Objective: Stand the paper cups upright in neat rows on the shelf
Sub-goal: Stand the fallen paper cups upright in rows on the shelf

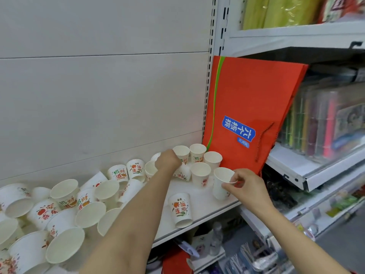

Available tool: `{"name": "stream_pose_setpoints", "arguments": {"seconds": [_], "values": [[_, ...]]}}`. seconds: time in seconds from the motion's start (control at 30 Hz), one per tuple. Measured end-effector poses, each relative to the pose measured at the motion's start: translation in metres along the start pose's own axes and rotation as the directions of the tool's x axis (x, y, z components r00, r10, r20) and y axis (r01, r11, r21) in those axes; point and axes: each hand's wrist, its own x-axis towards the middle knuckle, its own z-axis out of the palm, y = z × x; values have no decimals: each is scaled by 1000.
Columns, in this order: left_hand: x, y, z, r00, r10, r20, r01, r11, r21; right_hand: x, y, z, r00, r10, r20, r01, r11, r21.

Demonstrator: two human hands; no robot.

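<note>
Near left: toppled printed white paper cups (65, 244). Right hand (245, 186) pinches upright white cup (222, 184) rim; set flush with row. Left hand (167, 160) grip unclear, probably on far cup.

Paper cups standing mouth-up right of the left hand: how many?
5 cups: two at the back, two in front of them, one cup pinched by the right hand. The left hand may hide more.

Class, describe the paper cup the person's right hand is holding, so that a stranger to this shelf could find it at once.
Start at the big red paper bag leaning at the shelf's right end. Just below it stand upright paper cups; the one nearest the front is the target. Unlike its neighbours, its rim is pinched by the right hand.
</note>
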Motion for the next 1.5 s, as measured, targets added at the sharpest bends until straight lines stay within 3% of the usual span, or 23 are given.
{"name": "stream_pose_setpoints", "arguments": {"seconds": [0.1,0.2,0.4,0.53,0.77,0.87,0.93,1.0,1.07,1.17,1.3,1.5], "values": [[0,2,-3,997,-46,-55,39,992,-122,4,19,8,1000,5,-1,-5,995,-96],[-3,4,-4,990,71,-119,-90,983,-161,12,26,18,999,12,35,-7,989,-149],[-16,11,5,911,364,-193,-358,931,67,30,30,29,997,13,70,-1,987,-159],[-16,10,12,889,431,-157,-412,900,141,37,34,34,998,6,67,5,987,-161],[-24,-9,-1,860,476,-182,-464,880,106,42,34,45,996,-30,80,43,985,-166],[-25,-26,-13,882,435,-182,-410,898,158,36,32,44,977,-214,-2,208,953,-219],[-22,-38,-22,899,385,-207,-352,919,178,25,22,47,908,-406,-100,378,900,-218],[-19,-49,-30,914,326,-240,-287,940,184,14,7,53,868,-492,-70,478,865,-154],[-18,-59,-38,925,276,-260,-234,955,183,3,-11,62,898,-422,122,430,901,-48],[-15,-71,-44,938,230,-258,-189,966,175,-10,-35,78,884,-209,418,212,976,40],[0,-76,-46,964,182,-195,-145,971,189,-12,-70,97,866,-60,496,80,997,-19],[32,-67,-41,980,197,-30,-186,956,225,-15,-94,122,826,114,552,-30,987,-158]]}}
